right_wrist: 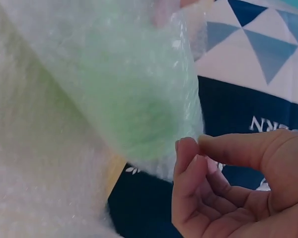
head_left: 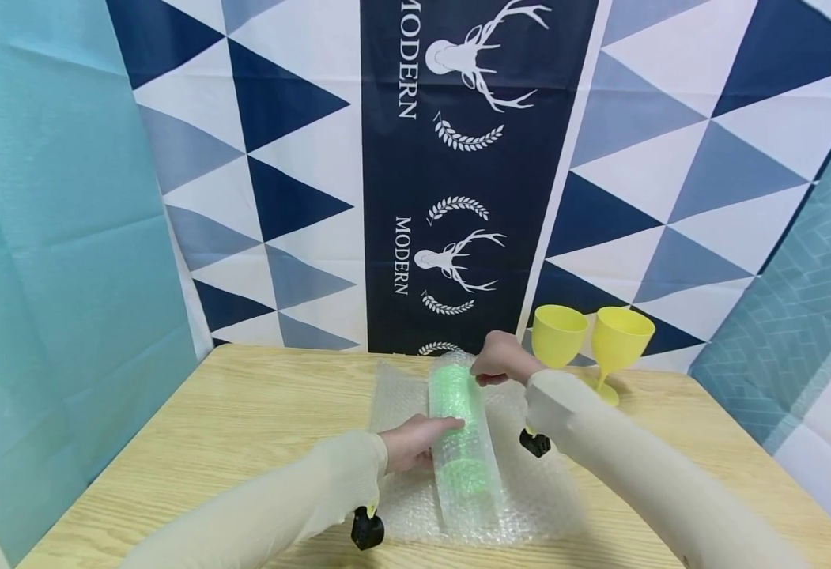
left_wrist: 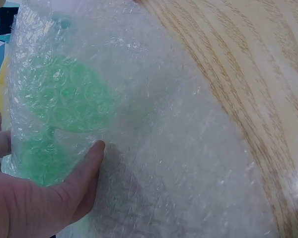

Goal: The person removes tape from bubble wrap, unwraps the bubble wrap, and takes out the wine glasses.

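A green object (head_left: 461,393), seemingly a goblet, lies rolled inside clear bubble wrap (head_left: 539,506) on the table; the layers blur its outline. My left hand (head_left: 415,442) grips the roll about its middle, the thumb across the top and the fingers along the left side. In the left wrist view, that hand (left_wrist: 44,198) spans the wrapped green part (left_wrist: 67,94). At the far end of the roll, my right hand (head_left: 504,357) pinches the wrap's edge. The right wrist view has that hand's (right_wrist: 233,178) thumb and index finger meeting at the film's border.
Two yellow goblets (head_left: 621,340) stand upright at the back right, just behind the right wrist. The wooden table (head_left: 258,419) reaches back to a patterned cloth (head_left: 301,174). A teal curtain (head_left: 66,237) hangs on the left.
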Demonstrator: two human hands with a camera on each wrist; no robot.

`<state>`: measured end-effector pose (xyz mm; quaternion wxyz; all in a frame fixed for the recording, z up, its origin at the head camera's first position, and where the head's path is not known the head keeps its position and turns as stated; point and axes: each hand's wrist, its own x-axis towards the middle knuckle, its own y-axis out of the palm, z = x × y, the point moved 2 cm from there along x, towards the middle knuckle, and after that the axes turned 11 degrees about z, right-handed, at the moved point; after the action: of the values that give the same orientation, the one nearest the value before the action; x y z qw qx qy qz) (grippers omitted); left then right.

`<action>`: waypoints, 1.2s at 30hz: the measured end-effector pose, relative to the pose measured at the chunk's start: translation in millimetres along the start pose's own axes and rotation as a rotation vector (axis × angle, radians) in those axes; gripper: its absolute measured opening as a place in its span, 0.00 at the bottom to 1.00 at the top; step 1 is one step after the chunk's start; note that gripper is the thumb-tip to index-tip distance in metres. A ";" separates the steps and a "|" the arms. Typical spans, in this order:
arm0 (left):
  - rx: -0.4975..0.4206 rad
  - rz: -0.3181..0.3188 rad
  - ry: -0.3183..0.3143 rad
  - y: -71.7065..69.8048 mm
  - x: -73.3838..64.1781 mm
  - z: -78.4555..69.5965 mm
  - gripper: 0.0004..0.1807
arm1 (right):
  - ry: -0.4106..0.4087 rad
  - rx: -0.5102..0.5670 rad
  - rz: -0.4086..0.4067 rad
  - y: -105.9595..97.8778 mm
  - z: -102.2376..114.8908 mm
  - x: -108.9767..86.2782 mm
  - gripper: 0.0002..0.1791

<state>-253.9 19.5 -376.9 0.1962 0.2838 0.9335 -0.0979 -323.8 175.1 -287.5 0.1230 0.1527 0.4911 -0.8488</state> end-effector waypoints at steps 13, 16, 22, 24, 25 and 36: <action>0.017 0.049 0.037 -0.2 0.5 2.5 0.36 | -0.050 0.345 0.135 -23.1 -57.9 -13.2 0.07; 0.014 0.051 0.041 0.0 0.7 3.2 0.36 | -0.045 0.417 0.173 -22.9 -76.6 -16.3 0.08; 0.020 0.049 0.034 -0.7 1.9 3.5 0.37 | -0.049 0.499 0.217 -17.3 -107.5 -20.7 0.08; 0.020 0.052 0.030 -1.0 1.9 3.2 0.37 | -0.050 0.531 0.220 -15.1 -114.3 -21.1 0.07; 0.020 0.054 0.029 -1.0 2.0 3.1 0.36 | -0.055 0.546 0.222 -14.2 -117.3 -21.2 0.08; 0.011 0.034 0.012 1.3 -0.4 2.4 0.37 | -0.085 0.651 0.249 -8.8 -131.6 -26.1 0.15</action>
<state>-252.1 19.6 -379.0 0.1905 0.3015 0.9291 -0.0978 -284.7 295.6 -332.5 0.1907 0.2070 0.1665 -0.9450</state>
